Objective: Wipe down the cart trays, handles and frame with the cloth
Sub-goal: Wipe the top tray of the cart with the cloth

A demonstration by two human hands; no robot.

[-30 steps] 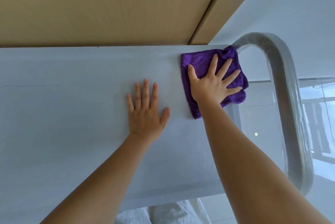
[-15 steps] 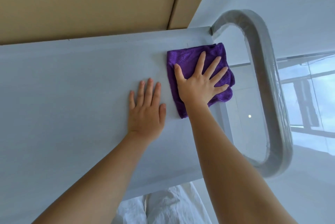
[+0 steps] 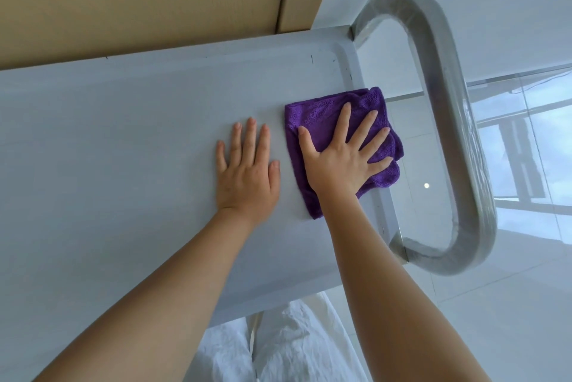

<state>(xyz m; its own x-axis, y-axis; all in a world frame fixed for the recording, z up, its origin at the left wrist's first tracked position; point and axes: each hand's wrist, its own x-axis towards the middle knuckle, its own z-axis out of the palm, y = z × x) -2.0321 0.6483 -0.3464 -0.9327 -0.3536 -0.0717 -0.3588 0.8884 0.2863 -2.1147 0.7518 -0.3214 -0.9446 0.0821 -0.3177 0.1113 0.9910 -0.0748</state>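
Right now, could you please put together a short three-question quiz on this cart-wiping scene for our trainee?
1. True or false: the right hand presses the purple cloth with its fingers spread flat.
2. Multiple choice: the left hand is (A) gripping the handle, (B) resting flat on the tray, (C) holding a spray bottle.
3. Fill in: the cloth's right edge overhangs the tray on the side of the grey looped ______.

Key
1. True.
2. B: its palm lies bare on the tray beside the cloth.
3. Handle, which neither hand touches.
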